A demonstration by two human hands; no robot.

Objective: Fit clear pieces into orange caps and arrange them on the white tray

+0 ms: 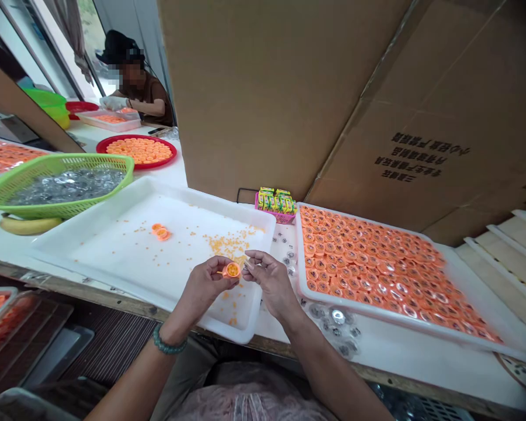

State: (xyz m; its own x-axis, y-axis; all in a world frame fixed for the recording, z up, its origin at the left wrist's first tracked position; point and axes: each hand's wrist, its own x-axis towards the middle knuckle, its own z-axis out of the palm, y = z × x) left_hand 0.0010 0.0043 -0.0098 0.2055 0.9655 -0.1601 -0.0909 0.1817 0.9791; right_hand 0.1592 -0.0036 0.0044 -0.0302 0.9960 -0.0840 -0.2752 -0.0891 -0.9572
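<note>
My left hand (208,279) pinches a small orange cup (232,270) that holds yellow bits, tilted so its round opening faces me. Close beside it, my right hand (268,279) has thumb and fingers closed on a small piece with a dark mark, apparently a clear plastic lid (246,269), mostly hidden by the fingers. Both hands are over the right end of a white tray (114,245). Loose yellow bits (230,242) lie scattered on it, thickest just beyond my hands. Farther left in the tray sit a few orange cups (161,232).
Right of my arm, a white tray (359,301) carries rows of lidded orange cups; clear lids (338,317) lie before it. A pink basket (283,217) holds small yellow-green packs. Left are a green basket (61,204), a banana (30,225) and a red tray (173,153). Cardboard (263,99) rises behind; a co-worker (155,96) sits beyond.
</note>
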